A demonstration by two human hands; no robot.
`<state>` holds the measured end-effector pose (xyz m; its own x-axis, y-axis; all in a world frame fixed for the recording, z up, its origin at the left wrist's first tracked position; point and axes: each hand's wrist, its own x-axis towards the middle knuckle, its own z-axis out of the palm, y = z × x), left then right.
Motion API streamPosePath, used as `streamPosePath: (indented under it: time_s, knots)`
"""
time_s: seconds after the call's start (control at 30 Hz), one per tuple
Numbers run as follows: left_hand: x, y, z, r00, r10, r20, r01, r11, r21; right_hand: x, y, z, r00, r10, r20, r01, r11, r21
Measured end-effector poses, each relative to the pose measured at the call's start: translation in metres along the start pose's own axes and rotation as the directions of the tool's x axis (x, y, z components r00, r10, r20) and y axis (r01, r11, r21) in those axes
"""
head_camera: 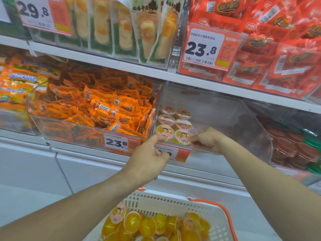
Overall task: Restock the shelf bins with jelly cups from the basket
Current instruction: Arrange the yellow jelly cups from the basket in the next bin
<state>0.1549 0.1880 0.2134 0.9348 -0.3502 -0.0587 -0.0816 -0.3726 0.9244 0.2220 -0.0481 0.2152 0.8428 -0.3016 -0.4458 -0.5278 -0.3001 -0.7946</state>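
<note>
Both hands are at the front lip of the clear shelf bin (225, 108): the left hand (149, 159) curls its fingers on the rim, and the right hand (208, 138) reaches inside with fingers curled; I cannot tell around what. Six jelly cups (173, 126) sit in the bin's 9 o'clock corner. More jelly cups fill the white basket (173, 200) at 6 o'clock.
</note>
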Motion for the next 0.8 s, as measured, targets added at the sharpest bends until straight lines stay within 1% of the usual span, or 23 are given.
streamPosePath:
  time_s: [0.17,0.27,0.4,0.5,0.63,0.7,0.73,0.77,0.8]
  knots:
    - [0.000,-0.002,0.000,0.999,0.030,-0.030,-0.028,0.997,0.072,0.002,0.002,0.001,0.999,-0.027,0.032,0.027,1.000,-0.008]
    - [0.000,-0.002,-0.001,0.998,0.063,-0.025,-0.060,0.991,0.122,0.003,0.004,0.000,0.999,-0.036,0.019,0.037,0.999,-0.003]
    - [-0.004,-0.002,-0.002,0.993,0.111,-0.030,-0.106,0.983,0.152,0.004,0.005,-0.002,0.999,-0.046,-0.011,0.045,0.997,-0.060]
    - [-0.007,-0.003,0.000,0.984,0.165,-0.070,-0.149,0.969,0.197,0.003,0.006,-0.003,0.998,-0.055,-0.030,0.052,0.993,-0.101]
    - [-0.008,-0.004,0.002,0.960,0.244,-0.137,-0.213,0.955,0.208,0.003,0.008,-0.004,0.996,-0.069,-0.049,0.061,0.987,-0.148]
    - [-0.011,-0.004,0.005,0.951,0.266,-0.155,-0.233,0.951,0.202,0.003,0.008,-0.006,0.996,-0.066,-0.060,0.052,0.976,-0.213]
    - [-0.012,-0.004,0.008,0.947,0.273,-0.168,-0.240,0.951,0.196,0.000,0.005,-0.007,0.994,-0.075,-0.084,0.047,0.956,-0.289]
    - [-0.013,-0.005,0.010,0.943,0.280,-0.177,-0.247,0.951,0.188,-0.004,0.001,-0.010,0.985,-0.115,-0.130,0.056,0.919,-0.391]
    - [-0.014,-0.008,0.013,0.941,0.286,-0.184,-0.254,0.950,0.180,-0.010,-0.004,-0.014,0.958,-0.207,-0.199,0.084,0.865,-0.495]
